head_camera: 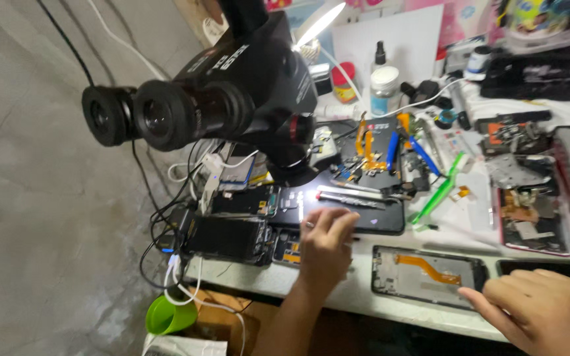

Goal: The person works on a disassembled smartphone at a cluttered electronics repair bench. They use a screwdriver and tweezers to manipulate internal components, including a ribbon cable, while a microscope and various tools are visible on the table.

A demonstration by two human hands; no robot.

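My left hand (325, 247) rests at the front of a black work mat (371, 221), fingers curled around a thin metal tool (311, 225) whose tip barely shows. My right hand (541, 311) lies at the lower right, fingers together and flat, touching the corner of an opened phone frame (428, 275) with an orange flex cable. A black stereo microscope (212, 99) hangs over the left of the bench. Tweezers and screwdrivers (354, 194) lie on the mat under the light.
Several opened phones (232, 237) lie at the left with tangled cables (173, 217). A green toothbrush (438, 191), blue-handled tools (423, 155), bottles (384, 82) and more phone parts (529, 217) crowd the right. A green cup (166, 316) hangs below the bench edge.
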